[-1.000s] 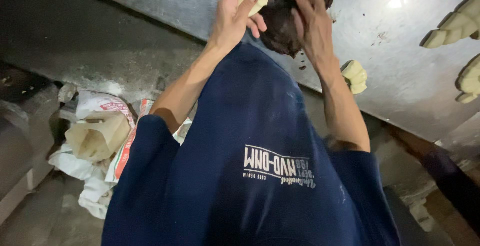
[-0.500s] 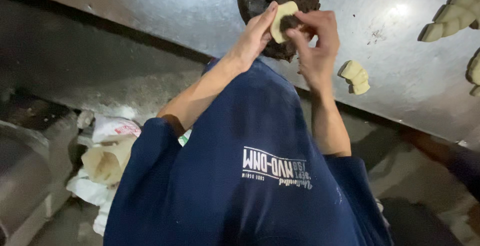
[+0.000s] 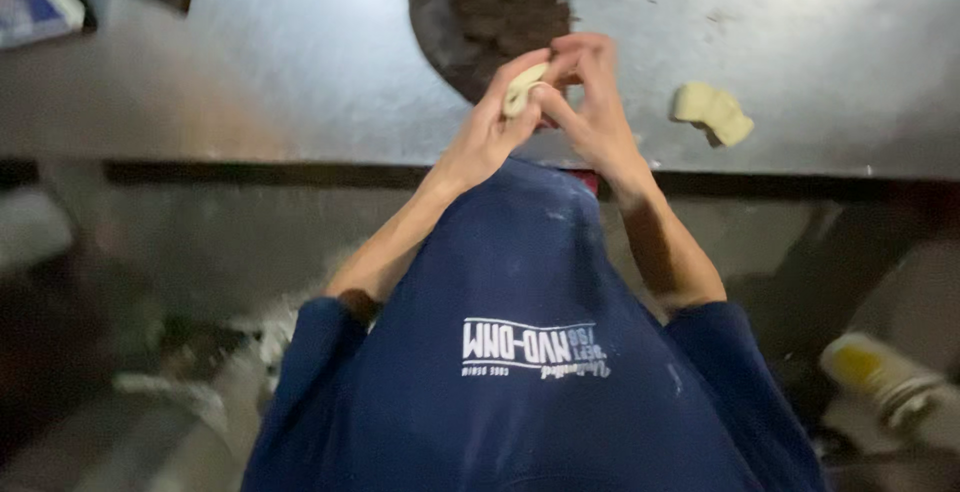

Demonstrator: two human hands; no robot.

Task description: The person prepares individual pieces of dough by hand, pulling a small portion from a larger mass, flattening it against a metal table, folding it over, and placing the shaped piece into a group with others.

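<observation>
Cloth of my navy shirt fills the near view, both bare forearms reaching out from it over the edge of the steel desk. My left grip and right grip meet fingertip to fingertip, both pinching one small pale dough piece between them, held just above the desk. Right of the right grip, apart from it, lies a folded dough piece. Just beyond both grips sits a dark filling mound.
</observation>
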